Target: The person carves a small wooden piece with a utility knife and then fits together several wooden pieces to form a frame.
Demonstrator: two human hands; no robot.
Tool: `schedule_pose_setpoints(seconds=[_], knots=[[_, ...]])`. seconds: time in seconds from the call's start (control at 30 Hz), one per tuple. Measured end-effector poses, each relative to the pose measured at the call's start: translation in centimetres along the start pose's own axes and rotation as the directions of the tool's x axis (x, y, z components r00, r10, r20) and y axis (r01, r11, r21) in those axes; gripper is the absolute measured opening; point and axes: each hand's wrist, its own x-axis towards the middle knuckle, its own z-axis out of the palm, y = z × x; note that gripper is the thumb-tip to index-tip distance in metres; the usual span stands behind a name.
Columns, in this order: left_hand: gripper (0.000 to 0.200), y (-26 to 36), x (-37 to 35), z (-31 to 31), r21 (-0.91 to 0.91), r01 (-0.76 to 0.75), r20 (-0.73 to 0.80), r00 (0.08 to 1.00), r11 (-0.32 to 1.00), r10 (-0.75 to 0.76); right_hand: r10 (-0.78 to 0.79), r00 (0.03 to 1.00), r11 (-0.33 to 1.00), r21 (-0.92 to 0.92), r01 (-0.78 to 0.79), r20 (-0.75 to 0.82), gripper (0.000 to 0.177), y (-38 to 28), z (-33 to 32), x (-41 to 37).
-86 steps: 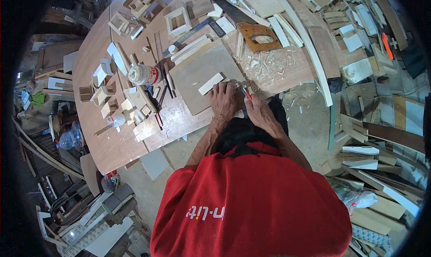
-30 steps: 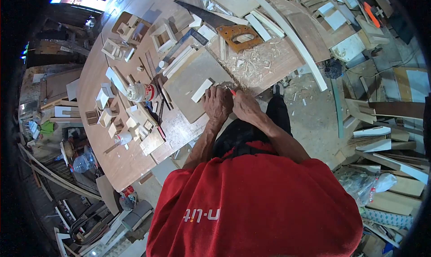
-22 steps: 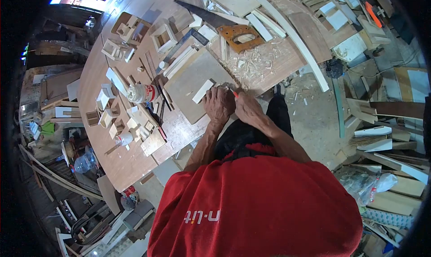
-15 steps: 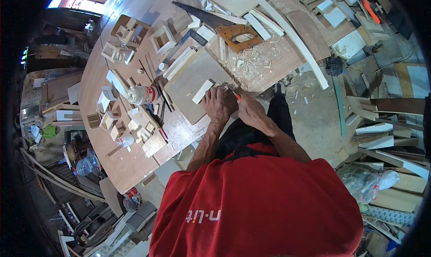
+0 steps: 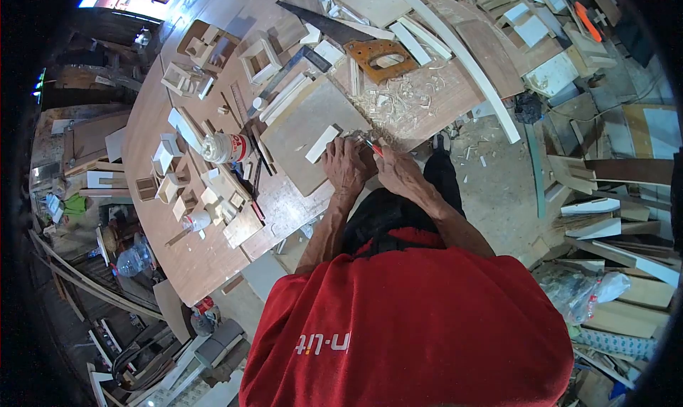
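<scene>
My left hand [image 5: 345, 166] is over the near edge of a flat square board [image 5: 307, 126]. Its fingers are closed on the near end of a short pale wood block [image 5: 323, 144]. Close beside it, my right hand [image 5: 400, 172] grips a slim red-handled tool [image 5: 376, 149], pointing toward the left fingertips. The tool's tip and whatever lies between the two hands are too small to make out clearly.
On the workbench [image 5: 203, 265] lie a handsaw [image 5: 377, 58], a metal square [image 5: 295, 69], curled wood shavings [image 5: 405, 101] and an open white tub [image 5: 226, 148]. Small wooden frames [image 5: 260, 60] stand at the left. A long pale strip [image 5: 469, 62] overhangs the bench edge.
Both hands stay almost in place. The right hand and the red-handled tool have shifted very slightly; the pale block has not visibly moved.
</scene>
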Motion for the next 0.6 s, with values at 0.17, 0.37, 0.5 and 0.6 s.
schedule_pose_setpoints(seconds=[0.17,0.37,0.5,0.6], knots=[[0.021,-0.2,0.0,0.5,0.009,0.024,0.032,0.999,1.0,-0.024,0.127,0.978,0.992,-0.039,-0.123,0.165,0.024,-1.1,-0.8,1.2],[0.023,0.4,0.2,-0.2,-0.004,0.003,0.02,1.0,1.0,-0.003,-0.011,0.999,1.0,0.005,0.011,0.039,0.02,-0.4,0.2,1.0],[0.027,-0.3,-0.2,0.4,-0.002,0.0,0.032,0.999,1.0,0.0,0.08,0.995,0.997,-0.028,-0.078,0.063,0.019,-0.5,0.6,0.9],[0.03,-0.6,-0.3,0.8,0.0,-0.012,-0.007,1.0,1.0,0.012,0.015,1.0,1.0,-0.018,-0.015,0.026,0.019,-0.3,0.6,1.0]])
